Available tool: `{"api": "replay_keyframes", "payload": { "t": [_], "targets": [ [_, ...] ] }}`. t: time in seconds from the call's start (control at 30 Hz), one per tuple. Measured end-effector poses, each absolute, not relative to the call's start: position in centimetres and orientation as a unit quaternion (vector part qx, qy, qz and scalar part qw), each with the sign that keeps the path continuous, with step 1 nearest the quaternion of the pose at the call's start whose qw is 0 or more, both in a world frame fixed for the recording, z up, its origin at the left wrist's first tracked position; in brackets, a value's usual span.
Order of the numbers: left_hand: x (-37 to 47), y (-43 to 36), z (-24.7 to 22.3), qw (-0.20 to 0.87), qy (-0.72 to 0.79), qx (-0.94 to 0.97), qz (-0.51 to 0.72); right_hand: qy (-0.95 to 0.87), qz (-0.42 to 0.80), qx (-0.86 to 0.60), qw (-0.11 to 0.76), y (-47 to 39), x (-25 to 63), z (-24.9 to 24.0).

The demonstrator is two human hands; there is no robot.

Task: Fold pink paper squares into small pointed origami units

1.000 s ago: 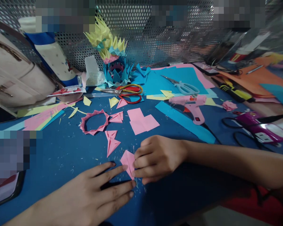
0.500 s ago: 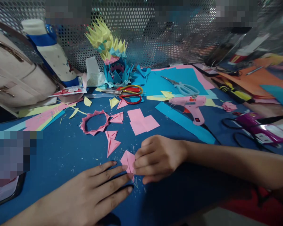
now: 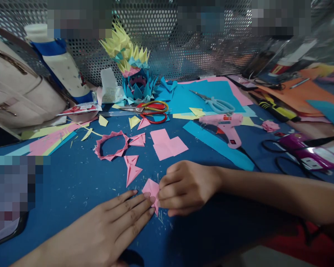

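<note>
A small folded piece of pink paper [image 3: 150, 186] lies on the blue table between my hands. My left hand [image 3: 108, 224] is stretched out flat, with its fingertips pressing on the paper's left and lower part. My right hand [image 3: 187, 189] is closed at the paper's right edge, fingers curled and pinching it; the thumb tip is hidden. Beyond them lie folded pink triangles [image 3: 133, 174], a ring of pink folded pieces [image 3: 111, 146] and several flat pink paper squares [image 3: 168, 145].
Red-handled scissors [image 3: 153, 111], blue scissors [image 3: 219, 105] and a pink glue gun [image 3: 224, 126] lie farther back. A blue and yellow paper model [image 3: 137, 85] stands by the perforated metal screen. At left are a bag [image 3: 19, 81], a bottle [image 3: 64, 66] and a phone [image 3: 22, 222].
My left fingers have drawn closer together and shifted slightly up onto the pink paper. My right hand stays at its edge almost unmoved.
</note>
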State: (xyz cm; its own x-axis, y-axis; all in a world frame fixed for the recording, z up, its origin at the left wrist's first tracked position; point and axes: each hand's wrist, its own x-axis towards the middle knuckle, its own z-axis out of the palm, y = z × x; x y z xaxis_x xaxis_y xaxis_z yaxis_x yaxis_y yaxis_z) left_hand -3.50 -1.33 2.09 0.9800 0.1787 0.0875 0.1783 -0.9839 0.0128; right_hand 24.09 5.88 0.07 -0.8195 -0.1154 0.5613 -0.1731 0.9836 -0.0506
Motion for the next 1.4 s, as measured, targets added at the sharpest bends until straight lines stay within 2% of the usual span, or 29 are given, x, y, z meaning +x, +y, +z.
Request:
{"api": "replay_keyframes", "payload": {
  "t": [0.8,1.4],
  "targets": [
    [-3.60,-1.53,2.00,-0.043,0.101,0.992,0.059,-0.954,0.065,0.078,0.283,5.98,24.07,0.30],
    [-3.93,-1.77,1.34,-0.014,0.126,0.990,0.058,-0.951,0.072,0.079,0.290,5.96,24.10,0.27]
  ]
}}
